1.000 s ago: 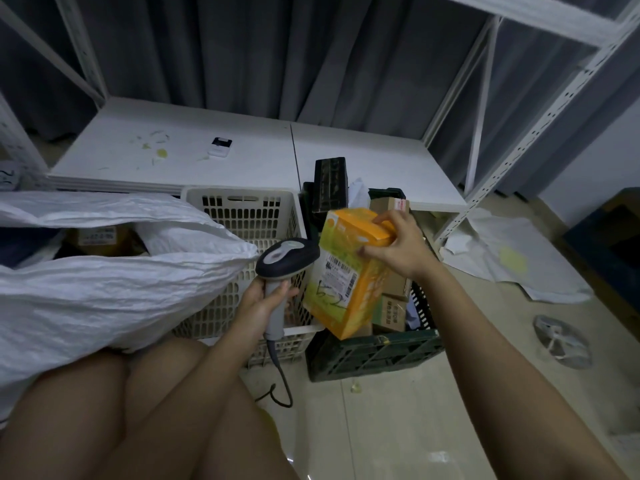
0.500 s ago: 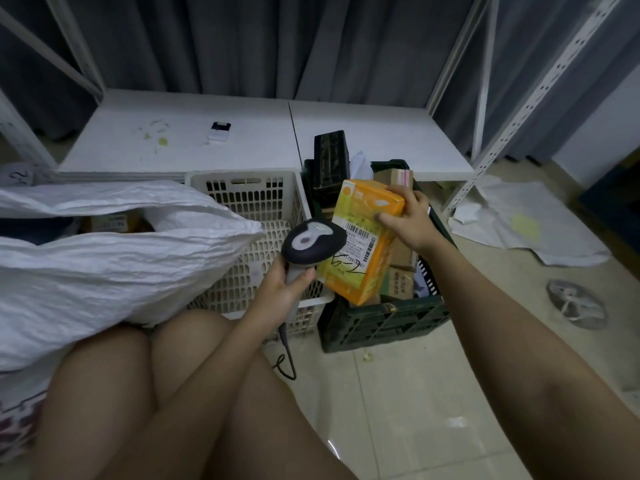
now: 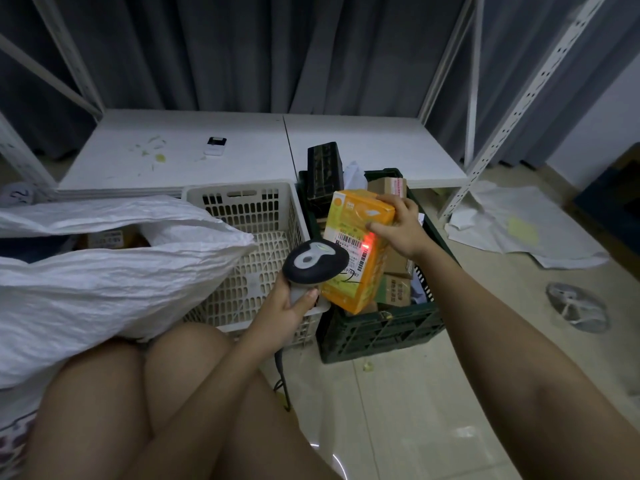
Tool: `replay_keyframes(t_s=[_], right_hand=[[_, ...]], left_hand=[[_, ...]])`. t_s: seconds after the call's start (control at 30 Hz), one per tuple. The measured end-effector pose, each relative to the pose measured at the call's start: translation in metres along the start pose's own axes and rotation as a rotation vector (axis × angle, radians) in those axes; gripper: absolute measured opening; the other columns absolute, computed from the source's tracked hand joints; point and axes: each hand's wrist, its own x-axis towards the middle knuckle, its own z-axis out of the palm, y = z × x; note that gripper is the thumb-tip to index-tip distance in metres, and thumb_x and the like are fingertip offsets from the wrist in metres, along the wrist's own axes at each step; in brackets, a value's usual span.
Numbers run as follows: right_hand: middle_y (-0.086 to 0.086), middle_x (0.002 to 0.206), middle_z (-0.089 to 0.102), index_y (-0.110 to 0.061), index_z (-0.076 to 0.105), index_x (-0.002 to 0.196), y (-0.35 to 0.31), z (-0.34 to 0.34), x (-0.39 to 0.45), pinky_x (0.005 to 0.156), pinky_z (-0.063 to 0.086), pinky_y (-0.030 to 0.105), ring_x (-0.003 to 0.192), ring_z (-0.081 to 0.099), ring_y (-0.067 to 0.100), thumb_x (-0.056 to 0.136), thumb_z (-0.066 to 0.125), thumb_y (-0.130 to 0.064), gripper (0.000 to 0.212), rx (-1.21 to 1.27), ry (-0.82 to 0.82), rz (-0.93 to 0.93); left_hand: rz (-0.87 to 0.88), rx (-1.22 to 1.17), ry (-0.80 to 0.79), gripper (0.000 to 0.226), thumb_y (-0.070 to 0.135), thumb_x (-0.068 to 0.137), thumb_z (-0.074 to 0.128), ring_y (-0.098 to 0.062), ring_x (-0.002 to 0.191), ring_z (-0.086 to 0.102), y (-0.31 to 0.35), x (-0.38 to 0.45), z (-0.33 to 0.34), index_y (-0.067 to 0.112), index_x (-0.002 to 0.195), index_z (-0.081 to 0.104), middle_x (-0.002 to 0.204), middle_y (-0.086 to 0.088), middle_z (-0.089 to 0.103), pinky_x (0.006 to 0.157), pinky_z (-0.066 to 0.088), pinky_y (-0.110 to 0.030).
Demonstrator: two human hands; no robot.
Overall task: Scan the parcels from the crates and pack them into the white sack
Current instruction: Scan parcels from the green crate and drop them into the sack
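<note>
My right hand (image 3: 398, 226) grips an orange and yellow box parcel (image 3: 353, 275) by its top end, above the dark green crate (image 3: 381, 332). A white shipping label with barcodes faces left, and a red spot of light glows on it. My left hand (image 3: 284, 311) holds the handle of a black and grey barcode scanner (image 3: 313, 261), whose head sits right against the label. The white sack (image 3: 114, 271) lies open at the left, with a brown box showing inside its mouth.
A white plastic crate (image 3: 239, 202) stands between the sack and the green crate, which holds several cardboard parcels (image 3: 396, 291) and a black box (image 3: 323, 171). Behind is a low white shelf board (image 3: 249, 150) with a small device. Crumpled white sheet and a round object lie on the floor at right.
The scanner has come closer to the parcel's label, and a red scan light now shows on the barcode. The parcel sits a little more upright.
</note>
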Motion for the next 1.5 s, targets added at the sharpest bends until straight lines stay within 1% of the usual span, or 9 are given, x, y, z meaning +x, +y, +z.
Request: replay_keyframes(t_s=[0.13,0.27,0.33,0.53,0.77,1.03,1.2,1.4,1.5], right_hand=[[0.007,0.151,0.009,-0.031,0.038,0.138,0.002,-0.001,0.000,0.094,0.043,0.037,0.131,0.031,0.038,0.086,0.070,-0.025,0.062,0.005,0.002,0.001],[0.007,0.150,0.011,-0.030,0.038,0.139,0.003,-0.002,0.000,0.097,0.046,0.040,0.130,0.033,0.037,0.086,0.070,-0.024,0.062,0.023,0.001,0.001],[0.007,0.150,0.011,-0.030,0.038,0.139,0.003,-0.002,-0.001,0.095,0.046,0.039,0.129,0.033,0.037,0.086,0.069,-0.024,0.062,0.019,-0.002,-0.003],[0.008,0.151,0.010,-0.031,0.037,0.138,0.001,-0.002,0.000,0.093,0.046,0.036,0.130,0.032,0.037,0.086,0.069,-0.024,0.061,0.013,-0.007,-0.006],[0.007,0.152,0.009,-0.032,0.037,0.138,0.000,-0.001,0.000,0.093,0.046,0.037,0.131,0.031,0.037,0.086,0.069,-0.025,0.062,0.007,-0.010,-0.004],[0.007,0.152,0.009,-0.032,0.036,0.139,0.000,-0.002,0.000,0.091,0.044,0.035,0.131,0.031,0.038,0.085,0.069,-0.025,0.063,0.002,-0.008,0.002],[0.008,0.149,0.014,-0.030,0.041,0.137,-0.003,-0.001,-0.004,0.096,0.048,0.041,0.129,0.035,0.037,0.085,0.071,-0.025,0.061,0.040,0.041,0.022],[0.005,0.144,0.021,-0.033,0.048,0.131,-0.043,-0.003,-0.010,0.103,0.046,0.045,0.127,0.038,0.029,0.082,0.075,-0.031,0.056,0.145,0.230,-0.099],[0.004,0.142,0.023,-0.035,0.047,0.130,-0.091,-0.008,-0.014,0.101,0.045,0.034,0.122,0.040,0.020,0.082,0.075,-0.032,0.055,0.251,0.315,-0.209]], left_hand=[[-0.028,0.002,0.004,0.057,0.020,0.094,0.056,-0.025,0.122,0.051,-0.001,0.000,0.000,0.020,0.144,0.029,0.134,-0.007,0.052,0.105,0.041,-0.048],[-0.043,0.017,0.012,0.067,0.041,0.084,0.058,-0.025,0.119,0.053,-0.002,0.000,0.000,0.020,0.142,0.033,0.130,-0.007,0.055,0.102,0.043,-0.050],[-0.052,0.015,0.013,0.070,0.043,0.080,0.056,-0.027,0.118,0.054,-0.004,0.001,0.000,0.018,0.142,0.034,0.129,-0.010,0.055,0.102,0.043,-0.050],[-0.049,0.004,0.010,0.066,0.038,0.083,0.057,-0.028,0.119,0.053,-0.003,0.003,0.001,0.017,0.142,0.033,0.129,-0.010,0.055,0.102,0.043,-0.050],[-0.035,0.012,0.010,0.052,0.020,0.094,0.056,-0.033,0.118,0.052,-0.005,0.008,0.004,0.013,0.141,0.033,0.128,-0.018,0.054,0.102,0.043,-0.047],[-0.044,-0.030,0.001,0.052,0.018,0.095,0.053,-0.024,0.114,0.055,-0.005,0.011,0.006,0.017,0.143,0.032,0.128,-0.011,0.055,0.096,0.046,-0.031],[-0.064,-0.055,-0.005,0.053,0.021,0.095,0.054,-0.022,0.121,0.053,-0.002,0.013,0.001,0.019,0.144,0.032,0.132,-0.007,0.054,0.105,0.041,-0.041],[0.032,-0.081,0.151,0.055,0.021,0.093,0.057,-0.016,0.126,0.047,0.038,0.017,-0.026,0.021,0.142,0.032,0.134,0.007,0.049,0.109,0.036,-0.040],[0.127,-0.095,0.282,0.051,0.018,0.093,0.057,-0.015,0.125,0.047,0.072,0.016,-0.050,0.018,0.140,0.035,0.132,0.005,0.050,0.107,0.037,-0.036]])
